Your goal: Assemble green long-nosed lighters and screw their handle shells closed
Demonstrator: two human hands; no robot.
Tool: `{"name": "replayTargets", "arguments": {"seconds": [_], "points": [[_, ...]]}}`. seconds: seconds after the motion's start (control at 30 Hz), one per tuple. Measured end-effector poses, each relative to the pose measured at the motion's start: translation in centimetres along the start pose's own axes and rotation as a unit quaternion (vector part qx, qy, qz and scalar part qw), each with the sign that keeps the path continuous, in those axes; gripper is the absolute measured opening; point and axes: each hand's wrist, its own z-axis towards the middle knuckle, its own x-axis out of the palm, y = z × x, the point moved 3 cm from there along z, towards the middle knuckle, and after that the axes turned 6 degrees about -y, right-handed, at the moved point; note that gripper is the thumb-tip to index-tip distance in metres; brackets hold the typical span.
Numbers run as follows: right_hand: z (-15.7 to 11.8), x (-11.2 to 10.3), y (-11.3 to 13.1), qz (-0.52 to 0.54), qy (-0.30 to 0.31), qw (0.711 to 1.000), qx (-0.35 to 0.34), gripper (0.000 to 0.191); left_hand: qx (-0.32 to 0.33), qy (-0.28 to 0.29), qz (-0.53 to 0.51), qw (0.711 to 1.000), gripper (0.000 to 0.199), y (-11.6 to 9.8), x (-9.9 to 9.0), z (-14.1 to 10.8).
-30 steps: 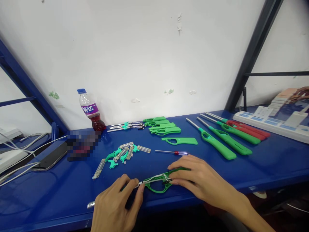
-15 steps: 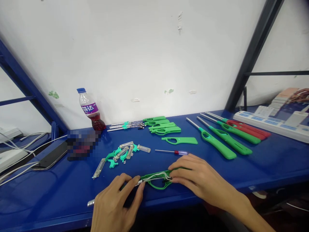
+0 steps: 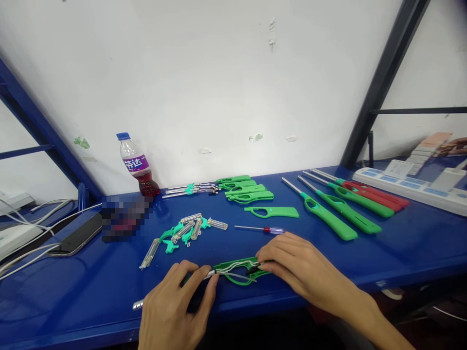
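Since the last frame, the right end of a pale tube (image 3: 242, 277) has swung to the near side and now lies bare across the loop of a green shell (image 3: 222, 266), while the right hand (image 3: 297, 260) has shifted slightly. The shell is at the table's (image 3: 91, 291) near edge, between both hands. The left hand (image 3: 177, 301) pinches a metal rod (image 3: 137, 305) between thumb and forefinger; the palm hides its middle, and only its tip shows to the left. The right hand's fingers are bent together over the shell's handle, covering most of it; whether they pinch the wires (image 3: 239, 263) or only press them, I cannot tell. A black part under those fingertips is too small to make out.

Beyond the right hand, a screwdriver (image 3: 259, 229) has its handle end close to the knuckles. Clear tanks (image 3: 184, 232) overlap teal pieces to the left. Farther left, a pixelated patch hides something beside a phone (image 3: 78, 238). At far right, the frame cuts off a power strip (image 3: 412, 187) and another person's blurred hand (image 3: 458, 146).
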Motion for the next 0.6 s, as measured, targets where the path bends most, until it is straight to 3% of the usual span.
{"name": "replayTargets", "arguments": {"seconds": [0.6], "points": [[-0.01, -0.02, 0.09, -0.011, -0.012, 1.000, -0.021, 0.015, 0.002, -0.013, -0.024, 1.000, 0.006, -0.11, -0.26, -0.08]]}}
